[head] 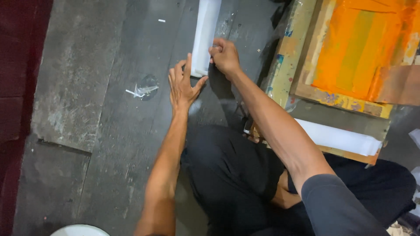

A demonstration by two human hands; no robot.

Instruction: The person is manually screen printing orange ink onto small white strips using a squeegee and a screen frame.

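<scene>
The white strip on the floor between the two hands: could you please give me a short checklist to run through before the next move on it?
1. Right hand has a grip on the white strip: ok, fingers closed at its right edge.
2. Left hand steadies the strip: ok, flat and open, fingertips at its lower left corner.
3. Strip lies flat on the dark floor: cannot tell, its upper end runs out of view.
4. Floor beside the strip free of scraps: not ok, a crumpled white scrap lies left of the left hand.
5. Orange-painted frame apart from the strip: ok, a gap of floor shows between them.
</scene>
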